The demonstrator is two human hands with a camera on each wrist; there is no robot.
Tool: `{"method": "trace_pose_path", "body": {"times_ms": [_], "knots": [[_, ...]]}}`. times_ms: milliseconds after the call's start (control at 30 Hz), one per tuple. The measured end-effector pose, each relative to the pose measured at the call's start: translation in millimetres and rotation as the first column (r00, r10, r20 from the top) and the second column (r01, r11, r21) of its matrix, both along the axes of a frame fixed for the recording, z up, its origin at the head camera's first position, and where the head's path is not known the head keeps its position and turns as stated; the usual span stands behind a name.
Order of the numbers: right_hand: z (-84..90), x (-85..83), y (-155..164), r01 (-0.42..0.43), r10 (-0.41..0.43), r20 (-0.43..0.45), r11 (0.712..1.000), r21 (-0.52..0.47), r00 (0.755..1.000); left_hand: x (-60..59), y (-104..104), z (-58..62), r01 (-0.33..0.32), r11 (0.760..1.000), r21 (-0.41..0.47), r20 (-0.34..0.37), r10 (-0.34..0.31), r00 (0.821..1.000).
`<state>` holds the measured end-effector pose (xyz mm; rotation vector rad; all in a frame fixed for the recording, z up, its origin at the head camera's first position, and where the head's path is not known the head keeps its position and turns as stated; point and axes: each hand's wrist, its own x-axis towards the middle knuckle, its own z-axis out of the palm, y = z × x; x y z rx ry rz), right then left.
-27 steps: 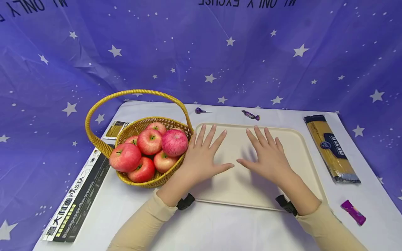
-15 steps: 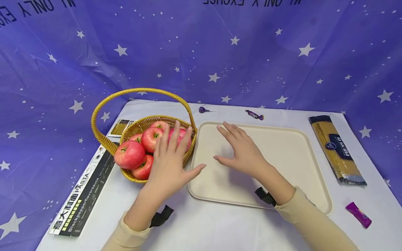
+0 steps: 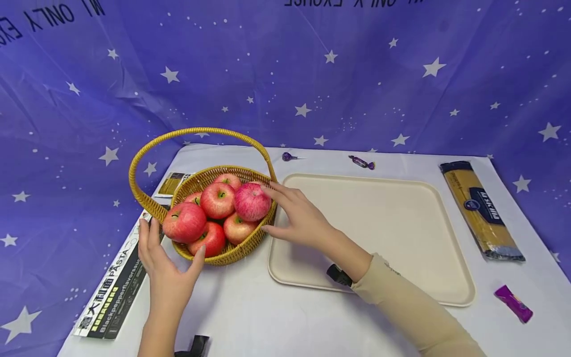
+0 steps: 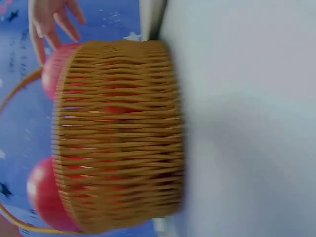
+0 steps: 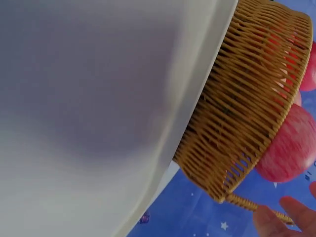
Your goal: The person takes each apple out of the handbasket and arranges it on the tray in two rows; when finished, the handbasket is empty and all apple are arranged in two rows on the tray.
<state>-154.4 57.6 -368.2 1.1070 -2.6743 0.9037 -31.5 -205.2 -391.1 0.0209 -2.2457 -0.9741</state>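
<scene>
A yellow wicker basket (image 3: 241, 252) with a tall arched handle holds several red apples (image 3: 217, 200) at the left of the table. My left hand (image 3: 166, 272) is at its near left side, thumb and fingers spread apart with nothing between them. Across from it, my right hand (image 3: 301, 217) reaches over the tray's left edge, fingertips at the basket's right rim beside the rightmost apple (image 3: 252, 202). Whether those fingertips touch the apple or rim cannot be told. In the left wrist view, the basket's woven wall (image 4: 123, 143) fills the middle, with the right hand (image 4: 47, 19) beyond.
A beige tray (image 3: 379, 238) lies right of the basket, almost against it. Farther right are a spaghetti pack (image 3: 482, 210) and a purple wrapped candy (image 3: 514, 303). A lollipop (image 3: 287, 156) and another candy (image 3: 362, 162) lie behind. A pasta box (image 3: 118, 282) lies at left.
Both hands have moved left from above the tray. The left hand passed in front of the basket to its left side; the right hand came to its right rim. The basket stays in place.
</scene>
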Motion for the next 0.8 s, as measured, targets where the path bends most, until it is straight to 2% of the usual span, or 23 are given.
{"method": "trace_pose_path", "body": {"times_ms": [67,133,167,267,300,367,433,567,800], "knots": [[-1.4,-1.6,-4.9,0.003,-0.003,0.004,1.000,0.004,1.000,3.0,-1.8,-11.9,0.019,0.991,0.132,0.055,-0.026,0.998],[-1.7,-4.0,-9.6,0.009,-0.009,0.012,1.000,0.004,1.000,5.1,-1.1,-21.2,0.038,0.956,0.290,0.118,-0.076,0.990],[-1.6,-5.6,-11.8,0.014,-0.014,0.018,1.000,0.005,1.000,5.4,-0.2,-24.5,0.048,0.928,0.371,0.135,-0.105,0.985],[-1.4,-11.9,-18.3,0.023,-0.023,0.038,1.000,-0.006,0.999,5.2,2.1,-27.8,0.048,0.808,0.587,0.157,-0.172,0.973],[-1.3,-13.9,-20.2,0.026,-0.026,0.051,1.000,-0.010,0.998,4.8,2.6,-27.6,0.042,0.766,0.641,0.155,-0.182,0.971],[-2.1,-17.8,-23.6,0.033,-0.031,0.082,0.999,-0.026,0.996,3.7,3.2,-27.0,0.016,0.708,0.706,0.165,-0.186,0.969],[-3.2,-20.4,-26.4,0.036,-0.031,0.115,0.999,-0.041,0.993,3.5,3.4,-28.1,-0.018,0.683,0.730,0.201,-0.189,0.961],[-5.2,-22.0,-31.4,0.033,-0.023,0.165,0.998,-0.057,0.986,4.1,1.9,-33.0,-0.057,0.666,0.744,0.264,-0.214,0.940],[-5.5,-22.8,-37.7,0.045,-0.017,0.193,0.989,-0.141,0.981,1.7,-2.4,-33.1,-0.063,0.583,0.810,0.260,-0.260,0.930]]}}
